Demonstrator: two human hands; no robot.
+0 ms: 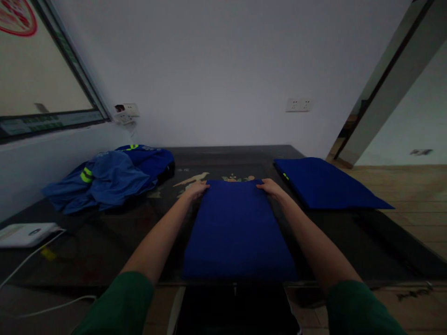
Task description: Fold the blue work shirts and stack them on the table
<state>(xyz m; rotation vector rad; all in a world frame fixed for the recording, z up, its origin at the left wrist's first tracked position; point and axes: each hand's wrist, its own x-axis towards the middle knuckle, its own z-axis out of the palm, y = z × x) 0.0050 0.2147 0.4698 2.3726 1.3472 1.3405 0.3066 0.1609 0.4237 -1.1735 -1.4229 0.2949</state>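
A blue piece of folded cloth [240, 228] lies flat in front of me, its near edge along the front of the dark table [115, 242]. At its far left corner my left hand [197, 189] pinches the fabric between thumb and fingers. The far right corner is gripped the same way by my right hand [269, 186]. Between the hands the far edge runs nearly straight. Whether the cloth is a garment cannot be told from here.
Crumpled blue clothes [115, 177] with yellow-green stripes lie at the left. A flat blue folded cloth [328, 184] rests at the right. A white device [28, 234] with a cable sits at the left edge. Behind the table stands a wall with sockets [299, 105].
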